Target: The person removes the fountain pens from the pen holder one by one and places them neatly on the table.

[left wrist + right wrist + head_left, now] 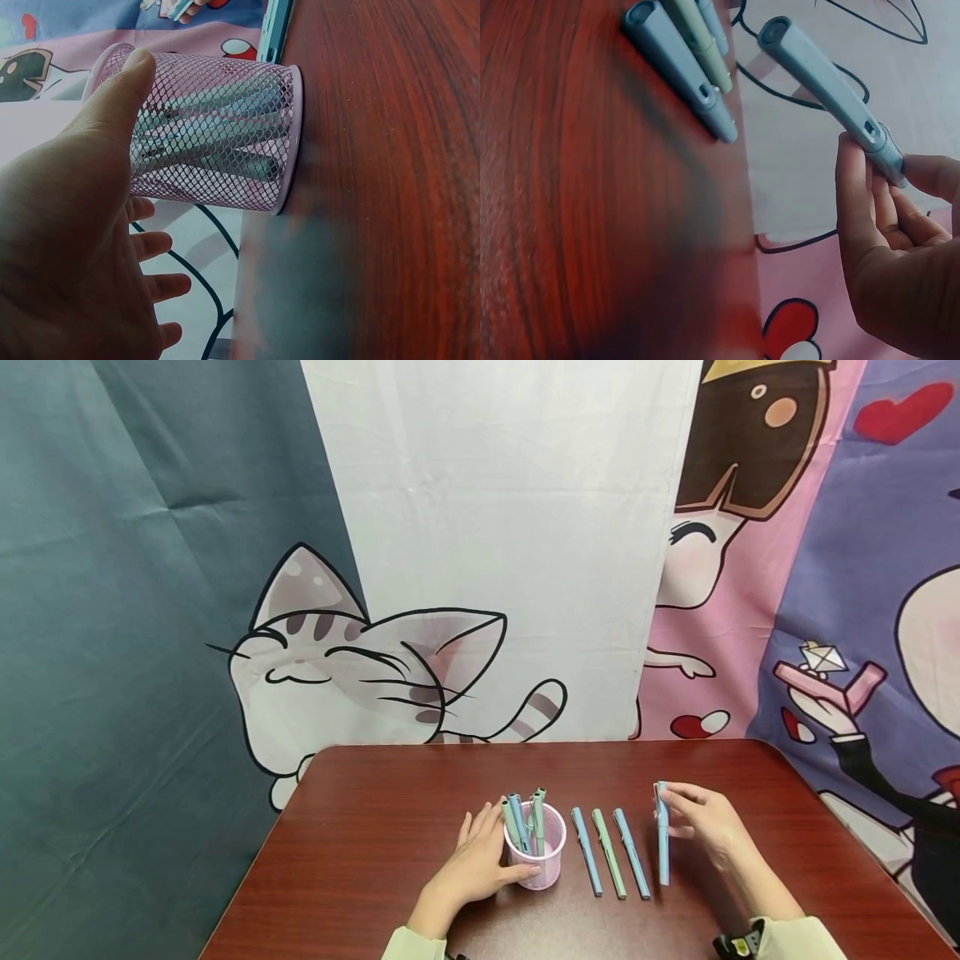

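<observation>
A pink mesh pen holder point(546, 868) stands upright on the table with several blue and green pens point(540, 827) inside it. My left hand point(474, 864) is at its left side, thumb lying against the front near the rim, the other fingers extended past it rather than wrapped round. In the right wrist view, a light blue pen point(825, 82) is pinched by its clip end between the thumb and fingers of my right hand point(900, 247). That pen is raised above the table, its other end tilting down. Mesh partly veils the pens in the holder.
Between holder and right hand, a blue pen point(587, 852), a green pen point(609, 853) and another blue pen point(632, 853) lie side by side on the reddish-brown table point(375, 827). A cartoon-printed cloth point(495, 527) hangs behind the table's far edge.
</observation>
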Available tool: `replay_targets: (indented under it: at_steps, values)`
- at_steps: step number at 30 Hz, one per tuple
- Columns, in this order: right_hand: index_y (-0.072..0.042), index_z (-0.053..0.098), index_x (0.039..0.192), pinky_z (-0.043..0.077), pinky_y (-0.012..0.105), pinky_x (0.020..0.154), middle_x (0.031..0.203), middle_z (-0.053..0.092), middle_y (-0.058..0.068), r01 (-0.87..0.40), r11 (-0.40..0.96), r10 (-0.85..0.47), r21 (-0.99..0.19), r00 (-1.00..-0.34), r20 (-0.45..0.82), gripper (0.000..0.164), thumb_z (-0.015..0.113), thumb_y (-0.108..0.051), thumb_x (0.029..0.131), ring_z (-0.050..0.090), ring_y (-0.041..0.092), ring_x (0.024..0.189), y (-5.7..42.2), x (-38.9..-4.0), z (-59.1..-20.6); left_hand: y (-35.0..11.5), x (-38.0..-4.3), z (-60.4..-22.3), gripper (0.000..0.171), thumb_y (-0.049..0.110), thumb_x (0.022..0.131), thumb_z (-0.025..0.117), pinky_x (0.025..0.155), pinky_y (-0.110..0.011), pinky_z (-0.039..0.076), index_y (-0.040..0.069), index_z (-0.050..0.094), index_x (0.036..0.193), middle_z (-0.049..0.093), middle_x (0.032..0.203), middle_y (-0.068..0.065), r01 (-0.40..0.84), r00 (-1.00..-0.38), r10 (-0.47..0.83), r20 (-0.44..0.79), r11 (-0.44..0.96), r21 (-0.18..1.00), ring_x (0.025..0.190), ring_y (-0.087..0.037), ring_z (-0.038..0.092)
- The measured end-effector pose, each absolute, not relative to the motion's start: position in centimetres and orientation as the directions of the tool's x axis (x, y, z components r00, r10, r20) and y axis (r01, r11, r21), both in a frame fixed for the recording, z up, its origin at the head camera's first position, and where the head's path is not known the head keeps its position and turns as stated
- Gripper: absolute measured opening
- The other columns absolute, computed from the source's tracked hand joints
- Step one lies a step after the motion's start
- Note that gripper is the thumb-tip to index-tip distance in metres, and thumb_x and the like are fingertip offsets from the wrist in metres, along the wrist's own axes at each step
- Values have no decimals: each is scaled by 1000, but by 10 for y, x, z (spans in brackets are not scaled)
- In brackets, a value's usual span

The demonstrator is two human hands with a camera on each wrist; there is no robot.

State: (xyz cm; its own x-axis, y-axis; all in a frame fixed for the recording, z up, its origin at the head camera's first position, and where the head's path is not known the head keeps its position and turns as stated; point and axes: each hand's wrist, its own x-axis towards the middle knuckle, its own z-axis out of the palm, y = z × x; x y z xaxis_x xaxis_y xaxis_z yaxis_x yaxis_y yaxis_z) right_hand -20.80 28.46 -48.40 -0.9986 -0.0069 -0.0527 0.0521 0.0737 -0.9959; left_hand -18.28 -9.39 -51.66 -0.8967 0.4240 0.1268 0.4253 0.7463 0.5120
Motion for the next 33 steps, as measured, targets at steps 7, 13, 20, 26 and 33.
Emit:
replay_targets:
  at_steps: [7,13,20,26,33]
  values:
    - [14,55,133,63,39,72,93,75,3,101,112,-6,-989,-995,-102,49,67,-19,99,73,19,82,289,-213,-492,-94,-183,-515,102,67,84,69,120,-65,12,9,31,159,28,165,-14,426,-897,423,131,742,519,152,-40,22]
    - [14,51,136,63,38,72,94,74,8,139,168,-18,-976,-989,-144,52,66,-20,99,72,16,81,294,-216,-500,-93,-183,-515,101,68,84,69,120,-65,13,10,33,158,29,165,-15,428,-896,424,132,743,515,152,-40,24]
    - [17,49,136,63,39,72,99,73,11,128,213,-75,-969,-986,-146,53,65,-18,100,69,15,84,298,-221,-509,-93,-183,-515,103,68,85,68,120,-65,11,8,29,159,26,166,-15,422,-897,425,121,742,521,152,-40,22]
    - [18,49,135,63,40,71,106,72,17,112,263,-112,-958,-983,-146,52,65,-17,100,68,18,86,297,-224,-515,-94,-183,-517,105,69,85,66,120,-65,11,8,27,160,24,167,-14,422,-896,427,117,744,518,152,-39,22]
    - [18,53,131,63,42,71,106,70,21,101,309,-140,-946,-979,-151,47,64,-15,99,68,23,87,294,-229,-521,-94,-184,-518,106,69,85,66,120,-66,10,7,26,160,25,166,-15,422,-896,429,114,746,514,152,-40,23]
